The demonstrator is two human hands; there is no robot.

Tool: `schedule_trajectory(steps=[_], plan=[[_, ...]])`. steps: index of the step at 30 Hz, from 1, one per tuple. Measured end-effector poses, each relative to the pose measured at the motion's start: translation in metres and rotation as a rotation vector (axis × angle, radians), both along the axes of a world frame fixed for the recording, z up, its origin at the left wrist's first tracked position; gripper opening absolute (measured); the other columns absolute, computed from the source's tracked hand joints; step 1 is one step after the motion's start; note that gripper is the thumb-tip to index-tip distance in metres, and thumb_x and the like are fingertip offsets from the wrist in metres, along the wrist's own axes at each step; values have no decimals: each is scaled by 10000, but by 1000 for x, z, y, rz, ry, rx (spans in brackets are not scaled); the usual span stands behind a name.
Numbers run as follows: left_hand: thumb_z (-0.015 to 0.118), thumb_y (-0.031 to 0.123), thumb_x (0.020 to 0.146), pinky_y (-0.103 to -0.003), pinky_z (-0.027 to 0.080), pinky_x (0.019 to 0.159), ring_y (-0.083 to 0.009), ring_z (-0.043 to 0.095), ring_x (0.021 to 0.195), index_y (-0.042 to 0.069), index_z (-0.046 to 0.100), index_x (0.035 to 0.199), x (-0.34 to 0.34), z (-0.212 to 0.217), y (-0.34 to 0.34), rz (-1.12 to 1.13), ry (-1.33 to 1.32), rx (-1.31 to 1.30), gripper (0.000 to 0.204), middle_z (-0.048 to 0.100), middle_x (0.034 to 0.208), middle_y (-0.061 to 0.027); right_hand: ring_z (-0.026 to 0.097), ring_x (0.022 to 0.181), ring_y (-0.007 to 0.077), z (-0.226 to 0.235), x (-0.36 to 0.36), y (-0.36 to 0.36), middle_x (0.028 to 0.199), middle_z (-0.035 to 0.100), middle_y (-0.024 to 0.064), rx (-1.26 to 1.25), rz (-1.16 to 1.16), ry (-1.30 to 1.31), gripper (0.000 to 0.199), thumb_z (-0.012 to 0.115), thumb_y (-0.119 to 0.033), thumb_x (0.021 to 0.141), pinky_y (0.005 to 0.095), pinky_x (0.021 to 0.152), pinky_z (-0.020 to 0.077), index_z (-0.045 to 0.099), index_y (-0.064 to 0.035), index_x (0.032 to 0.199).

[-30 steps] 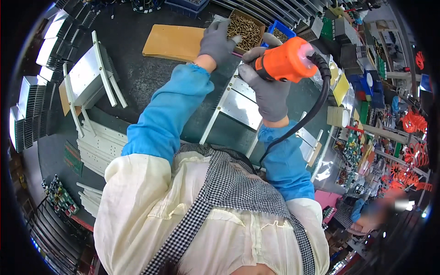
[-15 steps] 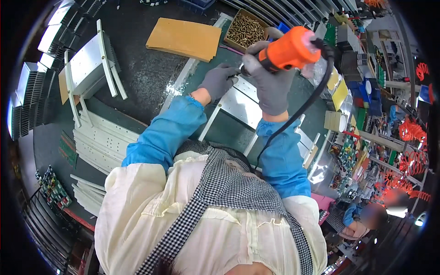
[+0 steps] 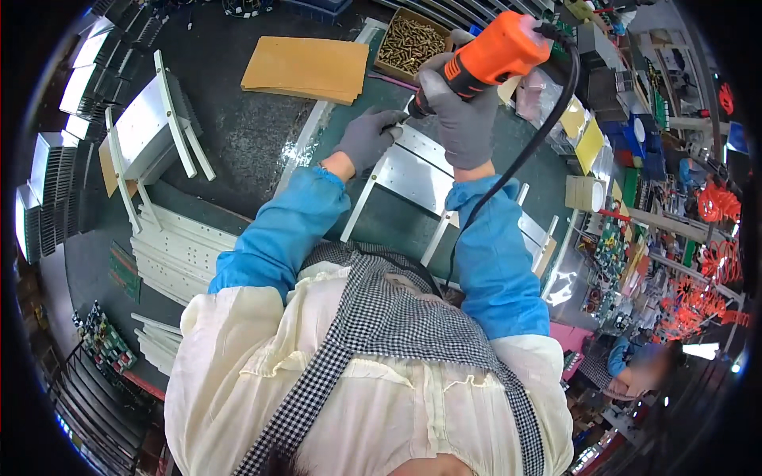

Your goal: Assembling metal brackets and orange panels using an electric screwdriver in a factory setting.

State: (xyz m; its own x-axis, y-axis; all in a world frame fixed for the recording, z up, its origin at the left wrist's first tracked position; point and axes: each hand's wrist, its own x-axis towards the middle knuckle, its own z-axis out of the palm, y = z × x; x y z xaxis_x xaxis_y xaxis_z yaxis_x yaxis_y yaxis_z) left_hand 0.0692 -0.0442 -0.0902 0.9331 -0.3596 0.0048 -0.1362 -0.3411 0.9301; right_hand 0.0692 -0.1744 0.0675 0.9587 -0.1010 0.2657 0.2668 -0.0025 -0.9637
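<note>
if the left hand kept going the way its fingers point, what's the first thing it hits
Most likely the tip of the orange electric screwdriver held in the right hand; the left hand is nearly there. Depth is hard to judge.

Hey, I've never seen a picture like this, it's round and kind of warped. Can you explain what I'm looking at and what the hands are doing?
This comes from a wide fisheye camera worn on a person's head, looking down, so straight edges bend near the rim. There is no machine here, just two gloved hands below blue sleeves and a checked apron.

The right hand grips an orange corded power screwdriver, its tip pointing down at a flat metal panel on a dark green worktop. The left hand rests on that panel beside the tip, its fingers close to it.

Farther back lie a box of screws and a stack of tan cardboard sheets. To the left are white metal frames and a stack of white strips. Another person sits at the lower right edge.
</note>
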Motion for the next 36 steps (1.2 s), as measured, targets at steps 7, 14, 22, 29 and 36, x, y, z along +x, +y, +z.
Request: schedule_trajectory(steps=[7, 14, 22, 29, 36], plan=[[728, 332, 825, -414, 481, 991, -378, 582, 1168, 136, 529, 1382, -17, 3, 11, -76, -13, 4, 623, 544, 1326, -194, 625, 782, 151, 21, -15, 0, 891, 644, 54, 52, 23, -6, 589, 685, -6, 810, 312, 714, 520, 435, 11, 1342], [768, 371, 783, -427, 447, 1033, -384, 536, 1235, 71, 416, 1439, -71, -5, 32, -53, 169, -24, 802, 496, 1376, -213, 629, 855, 229, 18, -69, -5, 952, 630, 96, 224, 101, -42, 649, 652, -37, 821, 466, 855, 531, 379, -13, 1409], [751, 340, 823, -398, 466, 995, -337, 579, 1167, 53, 520, 1355, -76, -15, 34, -15, 261, -79, 647, 561, 1289, -195, 638, 884, 227, 0, -86, 3, 966, 638, 92, 246, 114, -13, 659, 648, -20, 820, 462, 876, 538, 364, -20, 1414], [743, 350, 829, -398, 469, 981, -331, 584, 1153, 69, 529, 1350, -77, -9, 35, -15, 245, -87, 629, 574, 1268, -192, 646, 868, 179, -1, -88, 11, 897, 662, 59, 322, 52, 9, 658, 629, 85, 781, 355, 819, 539, 376, 7, 1383], [744, 329, 831, -393, 472, 981, -330, 584, 1151, 66, 532, 1346, -78, -20, 34, -16, 246, -119, 617, 580, 1260, -190, 638, 845, 144, -2, -86, 14, 899, 667, 52, 187, -40, 32, 649, 658, 74, 779, 320, 791, 536, 390, 14, 1367]])
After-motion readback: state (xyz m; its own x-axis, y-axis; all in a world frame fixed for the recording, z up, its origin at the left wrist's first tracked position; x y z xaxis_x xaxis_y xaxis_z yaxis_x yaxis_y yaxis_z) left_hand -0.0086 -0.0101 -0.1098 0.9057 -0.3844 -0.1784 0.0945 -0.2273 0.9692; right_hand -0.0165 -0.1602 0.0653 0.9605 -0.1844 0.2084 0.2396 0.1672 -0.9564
